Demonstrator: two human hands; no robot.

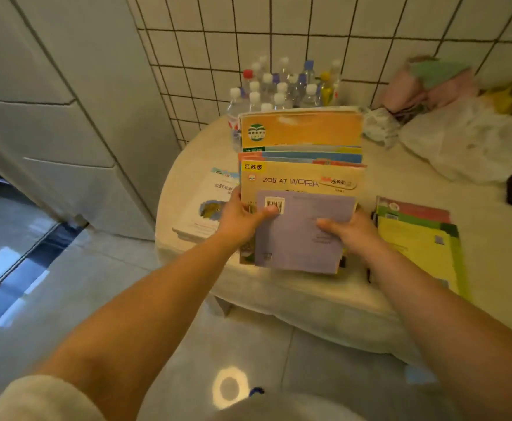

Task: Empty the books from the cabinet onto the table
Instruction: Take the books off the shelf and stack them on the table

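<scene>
Both hands hold a fanned stack of books point(301, 165) over the table point(333, 302): the left hand point(239, 214) grips its left edge, the right hand point(350, 229) its right edge, thumbs on the purple cover. More books point(421, 238) lie flat on the table beside it, bottles point(282, 86) behind.

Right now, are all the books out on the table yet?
Some are. A white book and a pile topped by a yellow book already lie on the table. The left hand and right hand hold another stack of books above it, not yet down. Whether the cabinet holds more, I cannot see.
</scene>
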